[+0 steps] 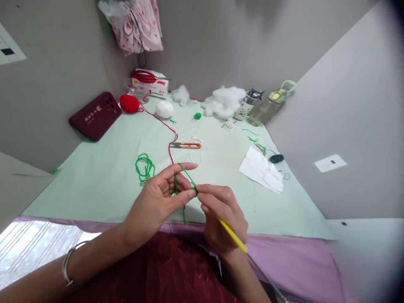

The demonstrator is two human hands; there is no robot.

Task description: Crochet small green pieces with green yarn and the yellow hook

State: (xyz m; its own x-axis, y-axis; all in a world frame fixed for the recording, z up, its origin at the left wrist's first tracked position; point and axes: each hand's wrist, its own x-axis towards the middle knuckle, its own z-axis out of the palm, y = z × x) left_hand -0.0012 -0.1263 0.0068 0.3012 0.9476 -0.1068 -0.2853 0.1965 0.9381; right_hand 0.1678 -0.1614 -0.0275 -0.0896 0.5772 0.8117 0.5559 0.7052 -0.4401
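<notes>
My right hand is closed around a crochet hook with a yellow handle, its tip meeting a small green stitched piece. My left hand pinches that piece between thumb and fingertips, and a strand of green yarn runs taut over its raised index finger. Below the left fingers hang a green tail and a bit of red yarn. A red strand leads from behind the left hand up to a red yarn ball. Loose green yarn lies coiled on the table left of my hands.
Orange-handled thread snips lie ahead of my hands, near a white yarn ball. White stuffing, a pen cup and a bottle stand at the back right. A phone lies left; crumpled paper lies right.
</notes>
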